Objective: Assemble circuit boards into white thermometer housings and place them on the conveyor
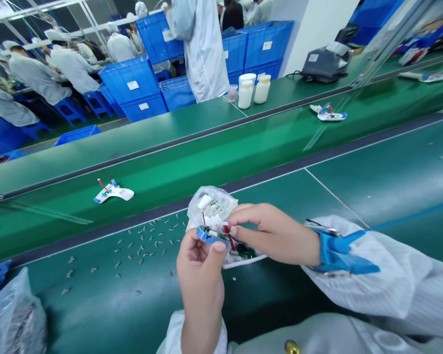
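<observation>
Right hand (273,235) on crinkled clear plastic bag (211,206)

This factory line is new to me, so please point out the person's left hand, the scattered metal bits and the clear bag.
Left hand (201,278): head view, middle of the hand.
Scattered metal bits (140,250): head view, one bit mid-scatter.
Clear bag (16,319): head view, its middle.

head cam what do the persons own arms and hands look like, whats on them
Both are bare, no gloves: the left hand and right hand come out of white, finely striped smock sleeves. The right wrist wears a wide blue strap with a thin blue cord trailing off to the side.
</observation>
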The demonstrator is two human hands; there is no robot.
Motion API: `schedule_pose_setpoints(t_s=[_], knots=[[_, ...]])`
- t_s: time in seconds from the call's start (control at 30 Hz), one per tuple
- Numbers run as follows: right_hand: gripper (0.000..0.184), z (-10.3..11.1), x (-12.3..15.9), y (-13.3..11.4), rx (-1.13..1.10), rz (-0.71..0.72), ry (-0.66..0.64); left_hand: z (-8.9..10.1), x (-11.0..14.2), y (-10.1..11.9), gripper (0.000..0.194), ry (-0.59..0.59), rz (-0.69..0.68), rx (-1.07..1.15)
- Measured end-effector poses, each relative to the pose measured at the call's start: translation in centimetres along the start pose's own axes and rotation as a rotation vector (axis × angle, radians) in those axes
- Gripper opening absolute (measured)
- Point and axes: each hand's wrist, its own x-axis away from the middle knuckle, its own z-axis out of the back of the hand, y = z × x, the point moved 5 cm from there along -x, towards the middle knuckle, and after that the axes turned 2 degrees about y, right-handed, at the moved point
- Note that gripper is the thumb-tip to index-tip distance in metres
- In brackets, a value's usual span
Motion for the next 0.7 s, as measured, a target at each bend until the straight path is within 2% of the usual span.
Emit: schedule_pose_setpoints(t_s=[0.2,0.37,0.5,0.6,0.67,0.7], knots=[[0.017,-1.6,0.2,1.2,-0.352,-0.205,-0.068,0.1,0.4,0.2,0.029,0.013,-0.026,0.005],[0.015,-1.7,0.4,1.6,-0.532,-0.220,0.008,0.1,0.7,0.4,0.028,0.038,-0.055,0.005],[0.020,-0.8,0.7,0.9,-0.375,-0.154,0.153,0.4,0.7,0.7,0.025,0.058,-0.140,-0.032],[0.022,0.2,1.1,-0.8,-0.087,0.022,0.290,0.8,0.8,0.8,0.028,0.086,-0.221,-0.073],[0.022,0.5,1.3,-1.8,0.140,0.127,0.381,0.7,0.7,0.1,0.032,0.092,-0.187,-0.074],[0.021,0.6,1.3,-2.1,0.238,0.169,0.429,0.8,0.6,-0.3,0.035,0.142,-0.187,-0.041]])
